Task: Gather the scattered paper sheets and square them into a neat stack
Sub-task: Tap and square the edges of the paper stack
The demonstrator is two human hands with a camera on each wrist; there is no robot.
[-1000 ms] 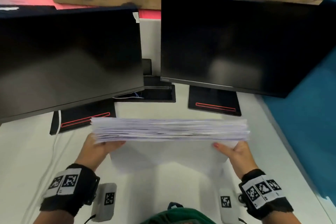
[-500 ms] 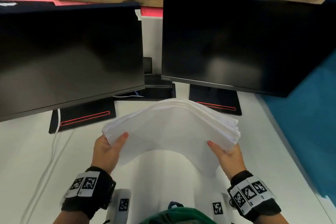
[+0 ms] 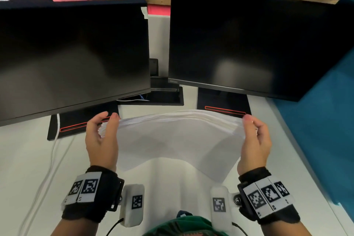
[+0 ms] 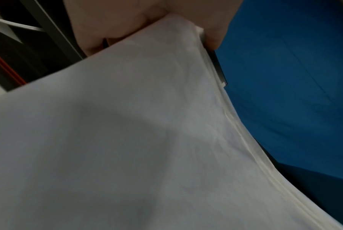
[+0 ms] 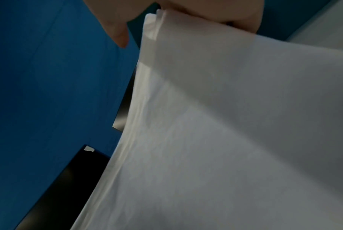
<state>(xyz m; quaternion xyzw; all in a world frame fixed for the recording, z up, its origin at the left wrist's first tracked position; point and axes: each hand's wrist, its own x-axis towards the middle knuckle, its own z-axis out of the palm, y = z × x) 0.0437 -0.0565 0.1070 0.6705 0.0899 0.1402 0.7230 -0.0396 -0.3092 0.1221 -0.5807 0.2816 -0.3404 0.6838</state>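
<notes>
A thick stack of white paper sheets [image 3: 178, 136] hangs in the air above the white desk [image 3: 23, 159], bowed upward in the middle. My left hand [image 3: 101, 136] grips its left end, thumb on top and fingers behind. My right hand [image 3: 254, 136] grips its right end the same way. In the left wrist view the paper stack [image 4: 147, 140] fills most of the picture under my fingers [image 4: 115, 24]. The right wrist view shows the paper stack [image 5: 225, 124] with its layered edge and one fingertip [image 5: 119, 37] beside it.
Two dark monitors [image 3: 72, 59] [image 3: 254, 44] stand just behind the stack on black bases with red stripes [image 3: 80, 122]. A white cable [image 3: 51, 159] runs down the desk at the left. A teal partition [image 3: 321, 124] borders the right.
The stack went from standing on edge, to tilted and bowed, to held higher by its two ends. Both hands slid up from the lower corners to the top corners.
</notes>
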